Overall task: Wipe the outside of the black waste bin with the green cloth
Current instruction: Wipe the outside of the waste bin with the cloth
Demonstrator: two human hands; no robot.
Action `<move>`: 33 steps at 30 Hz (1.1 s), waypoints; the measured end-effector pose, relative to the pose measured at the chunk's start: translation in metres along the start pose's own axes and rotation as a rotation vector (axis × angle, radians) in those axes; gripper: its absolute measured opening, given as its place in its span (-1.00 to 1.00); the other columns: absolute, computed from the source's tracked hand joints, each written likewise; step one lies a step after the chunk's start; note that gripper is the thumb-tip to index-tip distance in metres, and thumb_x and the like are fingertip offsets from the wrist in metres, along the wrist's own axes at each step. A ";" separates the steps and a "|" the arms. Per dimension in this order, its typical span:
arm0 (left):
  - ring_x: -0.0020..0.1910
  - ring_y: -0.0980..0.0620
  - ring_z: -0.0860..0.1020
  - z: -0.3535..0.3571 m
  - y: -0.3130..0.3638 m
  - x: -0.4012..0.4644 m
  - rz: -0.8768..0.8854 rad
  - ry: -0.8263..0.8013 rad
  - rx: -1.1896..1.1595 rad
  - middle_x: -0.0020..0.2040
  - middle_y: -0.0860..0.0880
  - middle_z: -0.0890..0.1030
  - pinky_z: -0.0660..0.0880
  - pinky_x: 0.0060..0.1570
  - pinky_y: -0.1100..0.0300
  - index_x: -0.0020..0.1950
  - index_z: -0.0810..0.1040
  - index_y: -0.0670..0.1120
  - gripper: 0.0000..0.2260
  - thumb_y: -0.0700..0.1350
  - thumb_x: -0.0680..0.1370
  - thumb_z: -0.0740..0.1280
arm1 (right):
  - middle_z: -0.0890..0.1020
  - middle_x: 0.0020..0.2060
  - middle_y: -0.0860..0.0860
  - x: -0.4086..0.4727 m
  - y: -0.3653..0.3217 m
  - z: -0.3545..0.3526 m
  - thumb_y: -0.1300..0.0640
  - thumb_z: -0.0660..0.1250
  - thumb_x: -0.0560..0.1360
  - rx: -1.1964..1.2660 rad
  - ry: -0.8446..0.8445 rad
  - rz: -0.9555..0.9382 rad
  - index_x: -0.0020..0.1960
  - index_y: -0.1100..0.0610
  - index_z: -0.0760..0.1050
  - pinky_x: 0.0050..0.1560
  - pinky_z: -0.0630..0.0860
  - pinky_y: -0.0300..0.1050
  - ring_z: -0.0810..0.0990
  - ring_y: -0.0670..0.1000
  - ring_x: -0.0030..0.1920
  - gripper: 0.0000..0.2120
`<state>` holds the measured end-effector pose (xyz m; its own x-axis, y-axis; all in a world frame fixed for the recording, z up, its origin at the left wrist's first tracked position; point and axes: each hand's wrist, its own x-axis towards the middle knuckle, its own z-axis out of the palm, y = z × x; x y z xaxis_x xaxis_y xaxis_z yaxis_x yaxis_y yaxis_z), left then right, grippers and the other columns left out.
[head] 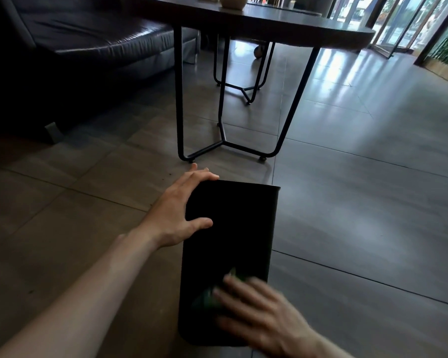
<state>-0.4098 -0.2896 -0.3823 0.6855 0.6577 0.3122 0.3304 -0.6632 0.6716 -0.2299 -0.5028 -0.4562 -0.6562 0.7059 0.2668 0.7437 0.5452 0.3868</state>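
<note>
The black waste bin lies on its side on the tiled floor, its open rim pointing away from me toward the table. My left hand grips the bin's upper left edge near the rim, thumb on the upward-facing wall. My right hand is blurred and presses the green cloth flat against the bin's wall close to its base. Only a dark green patch of the cloth shows past the fingers; the rest is hidden under the hand.
A dark round table on thin black metal legs stands just beyond the bin. A black leather sofa fills the upper left. Glass doors are at the far right, with open tiled floor to the right.
</note>
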 end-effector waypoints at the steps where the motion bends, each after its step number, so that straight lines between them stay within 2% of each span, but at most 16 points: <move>1: 0.59 0.23 0.09 0.000 0.000 0.001 -0.002 0.005 0.004 0.50 0.15 0.37 0.16 0.52 0.15 0.42 0.37 0.20 -0.25 -0.14 0.33 0.60 | 0.51 0.47 0.01 -0.002 0.011 -0.002 0.06 0.18 0.70 0.053 0.057 0.103 0.41 -0.11 0.52 0.29 0.56 0.10 0.43 0.17 0.49 -0.68; 3: 0.60 0.20 0.10 -0.001 0.001 0.001 0.000 0.008 0.003 0.49 0.12 0.39 0.16 0.53 0.13 0.43 0.38 0.17 -0.26 -0.15 0.33 0.61 | 0.53 0.45 0.06 0.019 0.045 -0.015 0.09 0.12 0.72 0.152 0.149 0.369 0.39 -0.04 0.56 0.26 0.55 0.15 0.46 0.21 0.47 -0.66; 5: 0.60 0.18 0.10 0.000 0.002 0.001 0.002 0.008 -0.015 0.50 0.12 0.38 0.15 0.53 0.11 0.43 0.38 0.16 -0.26 -0.15 0.34 0.61 | 0.54 0.43 0.10 0.042 0.073 -0.025 0.10 0.16 0.69 0.192 0.216 0.593 0.39 0.02 0.57 0.25 0.54 0.19 0.45 0.22 0.47 -0.65; 7: 0.60 0.18 0.09 0.000 0.002 0.001 -0.002 0.011 -0.027 0.51 0.12 0.37 0.14 0.54 0.11 0.44 0.38 0.15 -0.26 -0.16 0.35 0.61 | 0.51 0.45 0.11 0.052 0.078 -0.022 0.12 0.17 0.66 0.170 0.248 0.686 0.42 0.03 0.54 0.30 0.51 0.23 0.41 0.22 0.50 -0.63; 9: 0.60 0.18 0.08 -0.001 0.001 0.001 -0.004 0.012 -0.016 0.51 0.11 0.37 0.14 0.54 0.12 0.44 0.38 0.14 -0.26 -0.17 0.35 0.60 | 0.46 0.49 0.14 0.045 0.059 -0.009 0.12 0.15 0.70 0.129 0.253 0.606 0.46 0.04 0.50 0.38 0.44 0.28 0.35 0.22 0.54 -0.64; 11: 0.60 0.20 0.08 -0.002 0.000 0.000 -0.001 0.010 -0.001 0.51 0.11 0.37 0.16 0.54 0.14 0.45 0.38 0.13 -0.27 -0.17 0.36 0.59 | 0.41 0.53 0.15 0.030 0.030 0.004 0.10 0.17 0.72 0.102 0.207 0.424 0.48 0.03 0.47 0.43 0.38 0.31 0.31 0.22 0.56 -0.65; 14: 0.59 0.24 0.07 -0.003 0.003 -0.001 -0.007 0.000 -0.004 0.52 0.15 0.35 0.16 0.53 0.14 0.44 0.37 0.18 -0.25 -0.14 0.34 0.60 | 0.36 0.57 0.09 -0.003 -0.017 0.022 0.06 0.18 0.72 -0.006 -0.003 0.077 0.51 -0.08 0.40 0.49 0.33 0.28 0.28 0.20 0.58 -0.64; 16: 0.59 0.25 0.06 -0.002 0.004 -0.002 0.002 -0.012 -0.004 0.52 0.17 0.34 0.15 0.51 0.14 0.44 0.36 0.21 -0.25 -0.13 0.34 0.60 | 0.32 0.59 0.03 -0.015 -0.023 0.021 -0.01 0.14 0.73 -0.059 -0.059 -0.044 0.52 -0.14 0.35 0.56 0.22 0.26 0.25 0.19 0.59 -0.64; 18: 0.59 0.24 0.07 -0.002 0.004 -0.003 0.006 -0.004 0.004 0.52 0.16 0.35 0.16 0.51 0.15 0.44 0.36 0.20 -0.25 -0.13 0.34 0.60 | 0.35 0.57 0.03 -0.011 -0.002 0.013 0.04 0.13 0.74 0.007 -0.006 0.020 0.51 -0.13 0.39 0.55 0.28 0.19 0.26 0.18 0.59 -0.65; 20: 0.59 0.22 0.10 -0.003 0.003 -0.003 0.000 0.019 0.015 0.51 0.14 0.37 0.17 0.53 0.13 0.45 0.37 0.16 -0.25 -0.14 0.35 0.60 | 0.40 0.54 0.08 0.003 0.026 0.000 0.10 0.11 0.74 0.110 0.092 0.195 0.49 -0.07 0.44 0.47 0.38 0.20 0.30 0.20 0.57 -0.64; 23: 0.59 0.21 0.11 -0.004 0.002 -0.003 0.000 0.017 0.017 0.50 0.13 0.38 0.15 0.53 0.14 0.45 0.37 0.15 -0.25 -0.15 0.35 0.61 | 0.45 0.50 0.12 0.029 0.061 -0.015 0.03 0.08 0.75 0.162 0.203 0.505 0.46 -0.03 0.49 0.38 0.47 0.26 0.33 0.21 0.56 -0.64; 25: 0.59 0.20 0.11 -0.004 0.002 -0.001 0.002 0.016 0.011 0.50 0.13 0.39 0.16 0.53 0.14 0.45 0.38 0.15 -0.26 -0.14 0.35 0.61 | 0.46 0.49 0.14 0.039 0.066 -0.015 0.00 0.09 0.74 0.165 0.225 0.600 0.45 -0.02 0.50 0.35 0.48 0.30 0.33 0.22 0.55 -0.64; 28: 0.59 0.20 0.11 -0.002 0.000 -0.001 0.014 0.024 0.018 0.50 0.12 0.39 0.16 0.53 0.18 0.45 0.39 0.13 -0.27 -0.15 0.36 0.60 | 0.47 0.49 0.14 0.030 0.038 -0.001 0.06 0.15 0.73 0.124 0.198 0.432 0.45 -0.03 0.50 0.38 0.42 0.35 0.34 0.23 0.54 -0.67; 31: 0.58 0.28 0.08 -0.002 -0.001 -0.003 0.018 0.020 0.029 0.50 0.17 0.37 0.07 0.42 0.47 0.44 0.37 0.18 -0.26 -0.12 0.35 0.61 | 0.47 0.49 0.09 0.004 -0.007 0.013 0.09 0.22 0.71 0.049 0.066 0.116 0.43 -0.09 0.48 0.36 0.48 0.26 0.33 0.21 0.55 -0.69; 33: 0.57 0.30 0.08 -0.002 -0.001 -0.003 0.030 0.014 0.031 0.50 0.18 0.37 0.05 0.39 0.52 0.44 0.37 0.19 -0.25 -0.11 0.34 0.61 | 0.49 0.48 0.04 -0.007 -0.016 0.013 0.06 0.22 0.71 0.024 0.012 0.022 0.42 -0.13 0.47 0.34 0.51 0.17 0.32 0.21 0.56 -0.70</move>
<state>-0.4136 -0.2903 -0.3827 0.6863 0.6422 0.3415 0.3297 -0.6932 0.6410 -0.2356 -0.5106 -0.4754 -0.6413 0.7120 0.2859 0.7605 0.5406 0.3597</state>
